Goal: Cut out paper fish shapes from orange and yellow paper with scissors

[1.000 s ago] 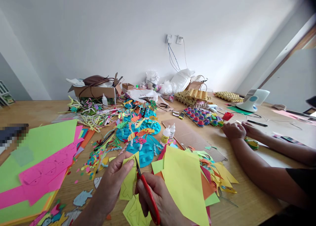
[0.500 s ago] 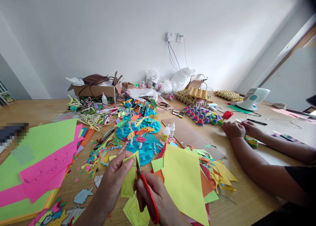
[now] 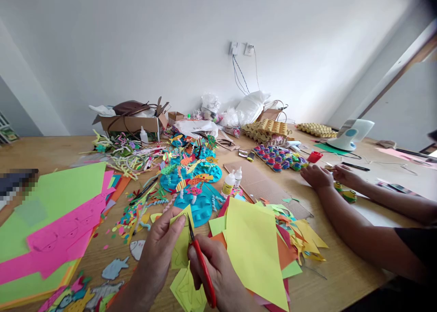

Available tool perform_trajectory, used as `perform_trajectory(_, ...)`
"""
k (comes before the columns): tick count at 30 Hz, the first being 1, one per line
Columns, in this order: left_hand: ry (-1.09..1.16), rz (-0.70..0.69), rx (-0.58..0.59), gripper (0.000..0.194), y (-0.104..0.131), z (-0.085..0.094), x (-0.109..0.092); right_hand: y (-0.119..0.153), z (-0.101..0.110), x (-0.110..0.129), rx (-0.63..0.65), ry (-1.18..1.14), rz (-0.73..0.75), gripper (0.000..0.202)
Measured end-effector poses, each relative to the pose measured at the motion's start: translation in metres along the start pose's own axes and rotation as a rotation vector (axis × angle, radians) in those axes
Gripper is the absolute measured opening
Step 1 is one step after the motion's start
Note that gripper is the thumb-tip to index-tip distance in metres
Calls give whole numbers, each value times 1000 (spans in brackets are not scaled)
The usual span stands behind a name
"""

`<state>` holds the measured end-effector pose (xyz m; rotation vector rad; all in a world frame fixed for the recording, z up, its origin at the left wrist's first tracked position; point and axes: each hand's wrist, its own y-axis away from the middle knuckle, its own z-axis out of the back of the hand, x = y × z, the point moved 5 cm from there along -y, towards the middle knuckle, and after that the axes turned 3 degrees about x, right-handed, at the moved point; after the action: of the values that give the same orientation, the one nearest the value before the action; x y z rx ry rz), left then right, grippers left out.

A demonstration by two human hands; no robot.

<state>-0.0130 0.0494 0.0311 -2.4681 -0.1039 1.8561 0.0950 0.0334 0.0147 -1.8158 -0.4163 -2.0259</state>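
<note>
My left hand [image 3: 160, 241] pinches a piece of yellow paper [image 3: 180, 246] with drawn outlines between thumb and fingers. In my right hand [image 3: 213, 266] are red-handled scissors [image 3: 204, 269], their dark blades at the paper's upper part, close to my left thumb. Below my hands lies another yellow piece [image 3: 188, 290] with a drawn shape. A large yellow sheet [image 3: 254, 248] rests to the right of my right hand, on top of other coloured papers. Beyond my hands stands a blue painted base [image 3: 198, 205] with patterned paper fish around it.
Two glue bottles [image 3: 228, 183] stand behind the yellow sheet. Green and pink sheets [image 3: 68, 189] lie at left, cut paper fish [image 3: 115, 269] nearer. At right, another person's hands [image 3: 317, 178] work near a painted egg carton [image 3: 278, 157]. Yellow scraps [image 3: 310, 234] lie between us.
The scissors and my right hand have shifted slightly, with the blades now closer together at the paper. The other person's near hand has moved a little left.
</note>
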Motion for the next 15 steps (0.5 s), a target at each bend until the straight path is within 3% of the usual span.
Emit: perform_trajectory(15,-47,42,-8,15,1,2,0,-1,0,-9,4,-61,-44,33)
